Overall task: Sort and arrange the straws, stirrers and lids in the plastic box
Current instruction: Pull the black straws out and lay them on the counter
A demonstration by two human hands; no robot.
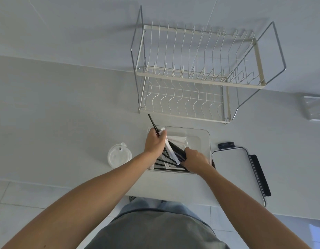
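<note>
A clear plastic box [206, 139] stands on the white counter just in front of me. It holds several black straws [175, 150] and white paper-wrapped ones [171, 152], lying crosswise. My left hand [154, 142] is over the box's far left corner and grips a thin black stirrer [152, 122] that sticks up and away. My right hand [195, 159] is at the box's near right side, with its fingers curled round a bundle of black straws. A stack of white cup lids [118, 156] sits on the counter left of the box.
The box's lid [236, 169] with black clips lies to the right. A two-tier wire dish rack [197, 74] stands behind the box against the wall. A clear container [315, 108] is at the far right edge.
</note>
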